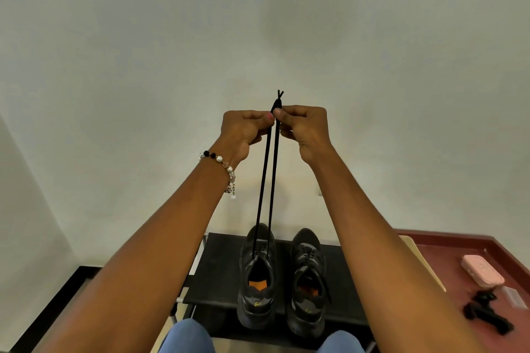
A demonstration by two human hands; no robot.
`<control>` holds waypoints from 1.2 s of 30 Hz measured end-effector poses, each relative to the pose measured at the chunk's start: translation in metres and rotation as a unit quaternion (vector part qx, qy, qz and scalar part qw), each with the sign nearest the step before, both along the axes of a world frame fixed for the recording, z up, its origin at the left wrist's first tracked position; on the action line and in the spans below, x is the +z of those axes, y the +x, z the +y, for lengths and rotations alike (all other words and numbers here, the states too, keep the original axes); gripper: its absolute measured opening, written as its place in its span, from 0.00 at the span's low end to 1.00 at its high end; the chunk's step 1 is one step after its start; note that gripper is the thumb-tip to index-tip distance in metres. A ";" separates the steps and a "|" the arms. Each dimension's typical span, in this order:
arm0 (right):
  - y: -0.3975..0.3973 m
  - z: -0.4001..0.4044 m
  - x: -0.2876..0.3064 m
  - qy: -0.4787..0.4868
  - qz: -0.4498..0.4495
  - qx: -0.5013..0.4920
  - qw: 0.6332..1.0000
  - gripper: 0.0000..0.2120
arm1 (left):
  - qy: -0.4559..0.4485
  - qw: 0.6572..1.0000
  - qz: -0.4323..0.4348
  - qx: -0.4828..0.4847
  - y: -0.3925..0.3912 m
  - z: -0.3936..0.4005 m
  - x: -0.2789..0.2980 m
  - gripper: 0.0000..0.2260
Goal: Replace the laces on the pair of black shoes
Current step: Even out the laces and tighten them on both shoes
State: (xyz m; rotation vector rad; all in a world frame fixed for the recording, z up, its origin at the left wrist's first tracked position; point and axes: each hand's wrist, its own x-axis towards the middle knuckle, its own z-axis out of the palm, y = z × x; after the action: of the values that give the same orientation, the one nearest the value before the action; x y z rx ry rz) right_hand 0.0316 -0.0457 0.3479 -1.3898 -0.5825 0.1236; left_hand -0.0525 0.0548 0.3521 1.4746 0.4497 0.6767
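Both my hands are raised mid-frame, pinching the two ends of the black lace (268, 180) together. Left hand (246, 130) has thumb and forefinger closed on the lace; right hand (304, 130) does the same from the other side, fingertips of both hands touching. The lace tips stick up just above the grip.

Both strands run taut down from my fingers to the left shoe (256, 275), lower centre of the frame, entering at the top eyelets. Right shoe (308, 281) stands just beside it, already laced, one loose lace end lying down its right side. Both are black with orange insoles, toes pointing away from me, on a black table (218, 275).

My forearms cross the lower frame on either side and cover parts of the table edges. A bead bracelet (220, 165) sits on my left wrist. My knees in blue jeans (186, 337) are at the bottom edge.

Lower right: dark red floor (459, 266) with a pink box (483, 271) and a small black gadget (487, 312) near it, type unclear. A pale wall (258, 23) fills the upper frame.
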 end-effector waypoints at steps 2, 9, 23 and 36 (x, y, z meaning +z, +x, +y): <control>0.000 0.002 0.002 0.008 0.001 0.010 1.000 0.09 | 0.000 1.000 -0.007 -0.006 0.001 0.002 -0.001 0.04; -0.003 0.005 0.009 -0.021 0.034 0.061 0.997 0.04 | -0.008 1.000 -0.021 -0.013 0.001 0.009 -0.002 0.02; -0.001 0.007 0.003 -0.024 0.074 -0.041 0.996 0.08 | 0.012 0.999 -0.049 0.015 0.001 0.009 0.002 0.07; -0.006 0.005 -0.005 -0.039 -0.004 0.065 0.997 0.14 | -0.052 0.998 -0.032 -0.028 0.004 0.009 0.002 0.05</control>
State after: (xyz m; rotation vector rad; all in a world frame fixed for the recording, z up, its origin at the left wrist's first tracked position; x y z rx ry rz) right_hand 0.0259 -0.0410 0.3433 -1.4279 -0.6809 0.2461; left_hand -0.0488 0.0641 0.3537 1.3597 0.3872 0.6440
